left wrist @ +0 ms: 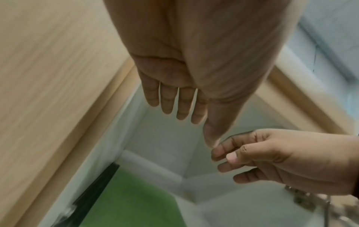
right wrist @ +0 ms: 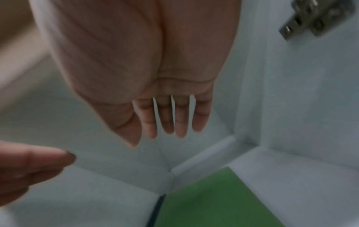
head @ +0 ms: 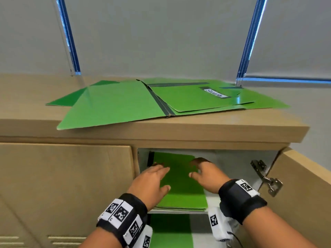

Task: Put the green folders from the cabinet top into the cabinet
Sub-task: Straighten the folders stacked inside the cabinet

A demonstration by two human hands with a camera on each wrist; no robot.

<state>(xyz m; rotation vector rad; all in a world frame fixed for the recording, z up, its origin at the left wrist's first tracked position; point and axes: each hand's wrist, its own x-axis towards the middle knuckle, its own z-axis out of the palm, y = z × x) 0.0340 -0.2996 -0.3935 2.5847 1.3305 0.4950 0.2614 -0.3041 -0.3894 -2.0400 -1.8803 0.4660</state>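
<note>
Several green folders lie spread on the wooden cabinet top [head: 223, 127]: a wide unfolded one [head: 116, 104] overhangs the front edge, and one with a white label [head: 193, 99] lies on others to its right. Inside the cabinet, a stack of green folders [head: 180, 194] lies flat on the upper shelf. Both hands hover over it and hold nothing. My left hand [head: 161, 176] has straight fingers [left wrist: 170, 101] above that stack [left wrist: 132, 199]. My right hand [head: 194, 169] hangs relaxed over the stack's right edge [right wrist: 213, 199], its fingers [right wrist: 170, 119] loose.
The right cabinet door [head: 308, 190] stands open, its metal hinge [head: 266, 178] by my right wrist. The left door [head: 62, 176] is closed. Another green folder [head: 172, 230] lies on the shelf below. Grey blinds hang behind the cabinet top.
</note>
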